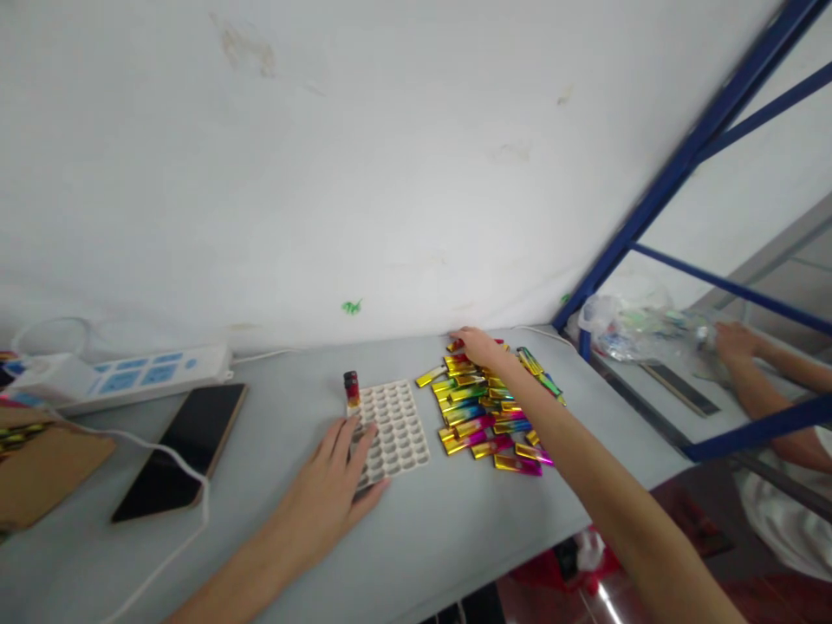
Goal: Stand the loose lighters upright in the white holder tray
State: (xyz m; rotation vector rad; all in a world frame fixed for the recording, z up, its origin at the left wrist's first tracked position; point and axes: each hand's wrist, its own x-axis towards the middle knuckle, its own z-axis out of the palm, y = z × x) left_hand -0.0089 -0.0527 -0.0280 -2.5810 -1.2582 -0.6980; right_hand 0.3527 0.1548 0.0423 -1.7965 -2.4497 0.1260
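Observation:
My left hand (331, 477) rests on the near left part of a pale tray (396, 425) with rows of round holes, its fingers spread and holding nothing. At the tray's far left corner stands a small dark piece (352, 388), black on top and red to gold below. My right hand (477, 347) reaches to the far side of a pile of shiny flat lighter-like pieces (468, 414), gold fading to pink, blue or green. Its fingers are bent together by a red-gold piece (455, 345); what lies in their grip is hidden.
A black phone (182, 451), a white cable (204, 498) and a power strip (149, 373) lie at left, near a cardboard piece (52, 468). Blue metal bars (650, 199) border the right. Beyond them, another person's hands (737, 342) are near plastic bags (624, 329).

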